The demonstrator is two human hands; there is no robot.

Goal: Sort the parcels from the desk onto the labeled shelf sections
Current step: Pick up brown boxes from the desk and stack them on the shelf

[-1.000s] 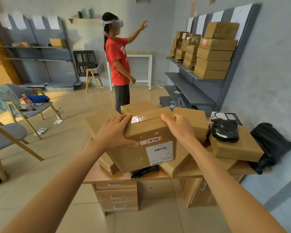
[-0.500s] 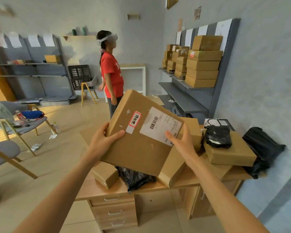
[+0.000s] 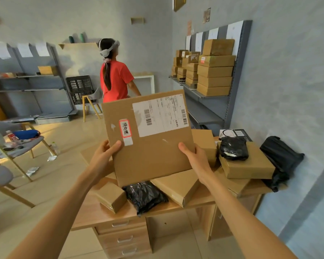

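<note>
A flat cardboard parcel [image 3: 148, 139] is being held upright above the desk [image 3: 94, 212], clear of the pile, its labelled face turned toward the camera. The shipping label [image 3: 160, 115] is being shown at about 1 o'clock on that face, with the small red-bordered sticker [image 3: 125, 128] at about 9 o'clock of the face's centre. The lower corners are being gripped: the left hand [image 3: 103, 157] is being kept at 8 o'clock of the parcel, thumb pressed flat on the front face and the remaining fingers curled behind the edge; the right hand [image 3: 195, 157] is being kept at 4 o'clock, thumb likewise on the front, its other fingers hidden behind the card. The parcel's long axis is being held nearly level, tilted slightly anticlockwise. The shelf [image 3: 204, 94] carrying stacked boxes [image 3: 214, 71] is lying at about 2 o'clock from the parcel, so the right hand is judged the nearer one for a placement there. The second shelf [image 3: 26, 83] is lying at 10 o'clock, well apart. Which section is being called for cannot be told, the sticker's writing being too small to read.
</note>
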